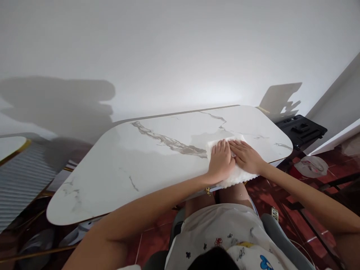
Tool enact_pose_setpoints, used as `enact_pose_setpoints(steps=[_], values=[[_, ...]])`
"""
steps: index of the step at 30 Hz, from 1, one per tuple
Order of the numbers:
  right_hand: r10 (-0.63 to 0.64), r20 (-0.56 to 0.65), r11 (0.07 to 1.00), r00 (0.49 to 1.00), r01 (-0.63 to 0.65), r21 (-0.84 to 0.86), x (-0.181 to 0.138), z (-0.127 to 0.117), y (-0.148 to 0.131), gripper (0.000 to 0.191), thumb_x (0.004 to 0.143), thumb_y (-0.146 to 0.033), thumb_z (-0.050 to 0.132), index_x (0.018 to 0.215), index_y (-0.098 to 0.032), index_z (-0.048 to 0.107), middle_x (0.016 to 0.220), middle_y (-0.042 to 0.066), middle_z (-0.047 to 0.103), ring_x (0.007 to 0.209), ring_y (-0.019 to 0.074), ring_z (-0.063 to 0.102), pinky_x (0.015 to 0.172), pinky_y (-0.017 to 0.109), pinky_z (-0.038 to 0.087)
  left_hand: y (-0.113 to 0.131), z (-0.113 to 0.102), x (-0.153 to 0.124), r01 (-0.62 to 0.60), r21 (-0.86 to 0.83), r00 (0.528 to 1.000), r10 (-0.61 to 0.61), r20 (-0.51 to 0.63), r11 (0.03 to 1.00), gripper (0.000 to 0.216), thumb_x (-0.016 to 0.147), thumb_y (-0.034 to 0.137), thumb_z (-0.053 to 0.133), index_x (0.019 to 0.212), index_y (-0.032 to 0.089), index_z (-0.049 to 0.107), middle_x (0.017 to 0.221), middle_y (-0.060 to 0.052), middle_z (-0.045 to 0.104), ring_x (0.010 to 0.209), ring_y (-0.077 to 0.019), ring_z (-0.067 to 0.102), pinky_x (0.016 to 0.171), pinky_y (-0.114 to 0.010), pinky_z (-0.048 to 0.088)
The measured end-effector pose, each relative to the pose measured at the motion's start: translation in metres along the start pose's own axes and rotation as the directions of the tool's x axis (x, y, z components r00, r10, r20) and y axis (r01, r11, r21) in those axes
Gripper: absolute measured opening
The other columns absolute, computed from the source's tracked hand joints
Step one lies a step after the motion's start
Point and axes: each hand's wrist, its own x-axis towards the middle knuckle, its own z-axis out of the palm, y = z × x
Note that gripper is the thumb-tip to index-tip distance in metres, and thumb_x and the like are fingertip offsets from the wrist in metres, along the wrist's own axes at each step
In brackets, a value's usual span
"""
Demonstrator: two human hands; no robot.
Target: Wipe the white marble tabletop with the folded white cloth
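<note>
A white cloth [238, 175] lies on the near right part of a white marble table [146, 161] with grey veins. My left hand [221, 162] rests flat on the cloth, fingers stretched forward and together. My right hand [246, 156] lies beside it, palm down on the cloth, its fingers pointing left and overlapping the left hand's fingertips. Both hands press on the cloth and grip nothing. The cloth's near edge hangs slightly over the table's front edge.
A plain white wall [180, 48] stands right behind the table. A black object [302, 130] sits beyond the table's right end. A ribbed grey piece with gold trim [22, 172] is at the left. Red tiled floor [309, 195] lies below.
</note>
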Motion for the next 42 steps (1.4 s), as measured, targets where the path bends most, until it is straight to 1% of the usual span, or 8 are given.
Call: enact_pose_setpoints(steps=[5, 9, 15, 21, 28, 34, 38, 42], values=[[-0.039, -0.006, 0.999, 0.999, 0.039, 0.038, 0.003, -0.010, 0.048, 0.053, 0.093, -0.024, 0.034, 0.145, -0.019, 0.039, 0.147, 0.009, 0.043, 0.136, 0.0261, 0.038, 0.109, 0.050, 0.032, 0.023, 0.007, 0.036, 0.032, -0.066, 0.999, -0.031, 0.022, 0.997, 0.060, 0.089, 0.024, 0.031, 0.144, 0.001, 0.030, 0.154, -0.017, 0.026, 0.144, -0.0267, 0.020, 0.117, -0.044, 0.019], [-0.012, -0.020, 1.000, 1.000, 0.012, 0.011, 0.033, -0.006, 0.085, 0.052, 0.091, -0.022, 0.033, 0.141, -0.018, 0.045, 0.145, 0.009, 0.046, 0.134, 0.0258, 0.040, 0.108, 0.047, 0.034, 0.016, 0.015, 0.083, 0.019, -0.050, 1.000, -0.020, -0.011, 0.999, 0.059, 0.090, 0.023, 0.028, 0.144, -0.001, 0.030, 0.154, -0.018, 0.028, 0.143, -0.0263, 0.022, 0.117, -0.042, 0.018], [0.013, -0.038, 0.999, 0.999, -0.015, -0.045, 0.103, 0.012, 0.117, 0.051, 0.088, -0.017, 0.035, 0.136, -0.013, 0.050, 0.142, 0.011, 0.049, 0.130, 0.0254, 0.045, 0.105, 0.043, 0.036, -0.030, 0.019, 0.148, -0.027, 0.021, 0.993, 0.029, -0.115, 0.999, 0.053, 0.090, 0.022, 0.030, 0.139, 0.003, 0.039, 0.149, -0.018, 0.037, 0.139, -0.0264, 0.031, 0.114, -0.042, 0.023], [0.030, -0.048, 0.999, 0.998, -0.031, -0.038, 0.172, 0.029, 0.132, 0.046, 0.090, -0.016, 0.034, 0.132, -0.013, 0.053, 0.138, 0.011, 0.053, 0.127, 0.0242, 0.047, 0.103, 0.039, 0.036, -0.082, 0.014, 0.194, -0.005, 0.065, 0.991, 0.014, -0.135, 0.998, 0.051, 0.091, 0.018, 0.028, 0.138, 0.002, 0.041, 0.147, -0.017, 0.040, 0.137, -0.0251, 0.034, 0.112, -0.039, 0.024], [-0.026, -0.046, 0.999, 0.999, 0.025, -0.027, 0.224, 0.042, 0.156, 0.048, 0.088, -0.013, 0.035, 0.133, -0.015, 0.053, 0.140, 0.008, 0.052, 0.129, 0.0212, 0.046, 0.104, 0.036, 0.036, -0.110, 0.014, 0.231, 0.084, 0.134, 0.985, -0.062, -0.163, 0.987, 0.049, 0.093, 0.019, 0.026, 0.137, 0.003, 0.040, 0.147, -0.018, 0.040, 0.136, -0.0262, 0.034, 0.110, -0.041, 0.026], [0.010, -0.073, 1.000, 0.997, -0.011, -0.019, 0.229, 0.043, 0.190, 0.047, 0.090, -0.016, 0.033, 0.133, -0.014, 0.053, 0.139, 0.009, 0.053, 0.127, 0.0230, 0.048, 0.104, 0.039, 0.036, -0.098, 0.013, 0.260, 0.020, 0.148, 0.992, -0.001, -0.129, 0.989, 0.043, 0.093, 0.019, 0.029, 0.129, 0.005, 0.048, 0.133, -0.018, 0.051, 0.124, -0.0269, 0.044, 0.105, -0.041, 0.031], [0.086, -0.073, 0.995, 0.994, -0.089, -0.043, 0.211, 0.037, 0.209, 0.047, 0.091, -0.018, 0.032, 0.135, -0.012, 0.051, 0.139, 0.010, 0.053, 0.127, 0.0251, 0.048, 0.103, 0.040, 0.037, -0.076, 0.019, 0.271, -0.016, 0.129, 0.993, 0.031, -0.111, 0.991, 0.045, 0.094, 0.020, 0.028, 0.133, 0.003, 0.044, 0.138, -0.019, 0.046, 0.129, -0.0273, 0.039, 0.109, -0.043, 0.027], [0.129, -0.081, 0.987, 0.988, -0.136, -0.081, 0.180, 0.031, 0.209, 0.048, 0.092, -0.021, 0.032, 0.137, -0.012, 0.048, 0.141, 0.011, 0.050, 0.130, 0.0259, 0.044, 0.105, 0.043, 0.035, -0.056, 0.027, 0.260, -0.053, 0.131, 0.992, 0.067, -0.107, 0.990, 0.052, 0.093, 0.021, 0.028, 0.141, 0.000, 0.034, 0.149, -0.019, 0.035, 0.137, -0.0271, 0.031, 0.113, -0.042, 0.022]])
